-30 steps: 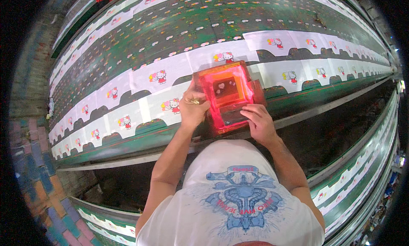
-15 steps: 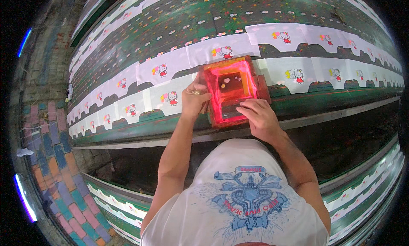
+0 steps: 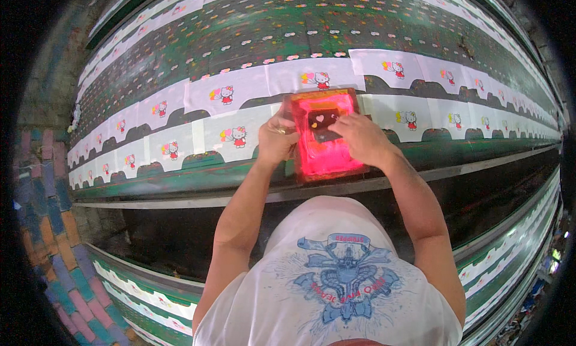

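A small screen-printing frame (image 3: pixel 327 169), its mesh smeared with bright pink-red ink, rests at the near edge of the green table over the row of white cloth pieces. My left hand (image 3: pixel 277 140) is closed round its left side, a ring showing on one finger. My right hand (image 3: pixel 365 141) reaches over the mesh, fingers closed on a dark squeegee (image 3: pixel 324 134) that my fingers partly cover. Just beyond it, small heart shapes show in the frame's dark window. On the left lies a white cloth piece (image 3: pixel 207 137) printed with a cartoon cat in red.
Two rows of printed white cloth pieces (image 3: pixel 414 119) run along the long green table (image 3: pixel 432 147). Farther back, its surface (image 3: pixel 288 37) carries many small coloured prints. Behind me stands another table (image 3: pixel 144 286) with cloths. Coloured paving bricks (image 3: pixel 78 292) lie at left.
My right hand has pushed the squeegee away from me, from the near part of the mesh up to the dark window. My left hand keeps its grip on the frame.
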`<act>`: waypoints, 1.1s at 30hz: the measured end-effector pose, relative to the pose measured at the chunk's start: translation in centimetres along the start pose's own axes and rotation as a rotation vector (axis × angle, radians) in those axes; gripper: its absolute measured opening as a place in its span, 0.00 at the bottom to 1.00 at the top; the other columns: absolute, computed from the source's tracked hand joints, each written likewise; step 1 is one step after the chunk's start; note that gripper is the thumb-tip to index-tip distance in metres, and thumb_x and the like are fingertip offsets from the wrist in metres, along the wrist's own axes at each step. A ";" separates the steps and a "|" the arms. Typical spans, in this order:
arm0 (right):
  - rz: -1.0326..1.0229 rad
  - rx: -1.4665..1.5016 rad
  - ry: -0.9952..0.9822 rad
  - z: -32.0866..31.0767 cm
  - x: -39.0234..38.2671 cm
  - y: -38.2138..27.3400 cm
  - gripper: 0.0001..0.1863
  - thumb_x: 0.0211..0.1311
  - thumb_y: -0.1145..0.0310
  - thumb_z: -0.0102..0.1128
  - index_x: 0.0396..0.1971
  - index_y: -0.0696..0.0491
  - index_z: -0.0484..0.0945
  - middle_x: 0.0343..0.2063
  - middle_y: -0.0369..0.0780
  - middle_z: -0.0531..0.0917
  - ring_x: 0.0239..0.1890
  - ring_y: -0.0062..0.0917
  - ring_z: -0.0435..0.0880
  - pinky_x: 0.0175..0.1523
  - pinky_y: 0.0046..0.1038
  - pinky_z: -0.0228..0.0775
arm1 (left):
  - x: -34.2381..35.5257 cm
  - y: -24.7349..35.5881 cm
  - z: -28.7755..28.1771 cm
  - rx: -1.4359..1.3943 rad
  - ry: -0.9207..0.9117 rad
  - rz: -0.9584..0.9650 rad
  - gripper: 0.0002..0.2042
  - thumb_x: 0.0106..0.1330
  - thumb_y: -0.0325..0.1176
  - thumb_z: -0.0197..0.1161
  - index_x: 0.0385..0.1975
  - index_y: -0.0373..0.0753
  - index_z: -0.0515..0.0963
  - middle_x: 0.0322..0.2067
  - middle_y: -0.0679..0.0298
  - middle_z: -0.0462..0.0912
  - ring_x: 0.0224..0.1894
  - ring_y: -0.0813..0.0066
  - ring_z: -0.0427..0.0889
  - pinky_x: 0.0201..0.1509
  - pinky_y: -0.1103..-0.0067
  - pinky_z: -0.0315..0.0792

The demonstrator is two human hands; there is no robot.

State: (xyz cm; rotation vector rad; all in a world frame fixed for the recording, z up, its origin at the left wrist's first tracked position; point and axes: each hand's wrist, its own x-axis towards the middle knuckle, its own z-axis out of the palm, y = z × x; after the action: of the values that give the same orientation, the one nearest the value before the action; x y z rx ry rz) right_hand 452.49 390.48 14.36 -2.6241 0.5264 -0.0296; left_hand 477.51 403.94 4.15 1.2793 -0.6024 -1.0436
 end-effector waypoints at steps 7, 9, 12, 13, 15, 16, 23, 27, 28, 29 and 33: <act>0.045 -0.031 0.105 0.3 4.5 2.4 0.31 0.62 0.85 0.62 0.67 0.55 0.84 0.62 0.49 0.87 0.70 0.47 0.82 0.79 0.50 0.71 | -0.2 1.2 0.6 -0.013 -0.041 0.014 0.12 0.59 0.07 0.69 0.35 0.32 0.79 0.89 0.46 0.61 0.77 0.64 0.82 0.67 0.73 0.83; 0.072 0.006 0.059 0.5 4.8 2.4 0.32 0.61 0.86 0.61 0.67 0.54 0.84 0.63 0.48 0.86 0.71 0.46 0.81 0.79 0.50 0.71 | -0.1 0.7 0.4 -0.008 -0.040 0.045 0.12 0.59 0.08 0.70 0.35 0.32 0.80 0.89 0.45 0.60 0.77 0.64 0.81 0.66 0.73 0.83; 0.034 -0.025 0.109 0.9 4.4 2.0 0.34 0.58 0.87 0.61 0.68 0.54 0.84 0.63 0.48 0.86 0.69 0.47 0.81 0.78 0.49 0.72 | 0.1 -0.3 0.0 0.076 -0.023 0.063 0.11 0.57 0.11 0.73 0.35 0.32 0.80 0.87 0.42 0.63 0.76 0.64 0.82 0.64 0.73 0.84; 0.040 -0.024 0.115 1.1 4.1 1.6 0.35 0.57 0.87 0.61 0.68 0.54 0.84 0.63 0.47 0.86 0.68 0.47 0.81 0.77 0.49 0.72 | 0.2 -0.5 -0.2 0.125 -0.014 0.059 0.11 0.57 0.12 0.74 0.34 0.32 0.80 0.86 0.40 0.64 0.76 0.64 0.82 0.64 0.73 0.84; 0.054 -0.024 0.130 1.5 3.1 0.4 0.36 0.55 0.87 0.61 0.68 0.54 0.84 0.62 0.47 0.86 0.66 0.48 0.82 0.75 0.49 0.73 | 0.2 -0.9 -0.4 0.177 -0.002 0.050 0.11 0.56 0.14 0.75 0.34 0.32 0.80 0.85 0.39 0.67 0.76 0.63 0.82 0.63 0.73 0.85; 0.042 -0.036 0.153 1.9 2.5 -0.1 0.36 0.55 0.86 0.62 0.67 0.54 0.84 0.62 0.46 0.86 0.66 0.48 0.82 0.74 0.49 0.74 | 0.2 -1.0 -0.4 0.180 0.005 0.047 0.11 0.56 0.15 0.76 0.34 0.32 0.81 0.84 0.38 0.68 0.76 0.63 0.83 0.63 0.73 0.85; -0.022 -0.057 0.200 4.7 -2.7 -3.4 0.33 0.57 0.81 0.65 0.67 0.53 0.85 0.64 0.46 0.84 0.65 0.46 0.82 0.72 0.49 0.74 | -0.1 -1.1 -0.2 0.121 0.015 0.130 0.11 0.56 0.14 0.76 0.33 0.35 0.81 0.83 0.35 0.68 0.63 0.66 0.91 0.56 0.73 0.86; 0.024 -0.047 0.129 4.5 -4.8 -5.3 0.33 0.58 0.79 0.65 0.68 0.53 0.85 0.64 0.45 0.84 0.65 0.45 0.82 0.72 0.49 0.74 | 0.0 -0.5 -0.2 0.130 -0.012 0.067 0.12 0.56 0.13 0.76 0.34 0.34 0.81 0.84 0.33 0.65 0.68 0.64 0.87 0.58 0.74 0.85; 0.034 -0.029 0.125 4.5 -5.1 -5.5 0.33 0.58 0.79 0.65 0.68 0.53 0.85 0.64 0.45 0.84 0.65 0.45 0.82 0.72 0.49 0.74 | -0.1 -0.4 -0.1 0.102 -0.016 0.061 0.12 0.56 0.13 0.76 0.34 0.34 0.81 0.84 0.33 0.65 0.70 0.64 0.86 0.60 0.74 0.85; 0.045 -0.011 0.122 4.3 -5.3 -5.6 0.33 0.58 0.79 0.65 0.68 0.53 0.85 0.64 0.45 0.84 0.65 0.46 0.82 0.73 0.49 0.74 | -0.1 -0.3 0.0 0.074 -0.021 0.055 0.12 0.56 0.13 0.76 0.34 0.34 0.81 0.85 0.34 0.65 0.72 0.64 0.85 0.61 0.74 0.85; -0.004 0.116 0.269 5.7 -6.5 -3.8 0.26 0.61 0.76 0.70 0.62 0.54 0.88 0.60 0.43 0.87 0.63 0.42 0.85 0.69 0.48 0.78 | -0.1 0.4 -0.1 0.208 -0.023 0.117 0.12 0.58 0.11 0.75 0.36 0.33 0.82 0.85 0.37 0.64 0.73 0.66 0.83 0.65 0.73 0.84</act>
State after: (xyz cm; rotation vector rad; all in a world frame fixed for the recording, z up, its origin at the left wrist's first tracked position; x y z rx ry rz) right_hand 448.44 398.47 11.37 -2.5211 0.5897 -0.4067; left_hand 477.62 404.02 4.50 1.3962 -0.8107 -0.9170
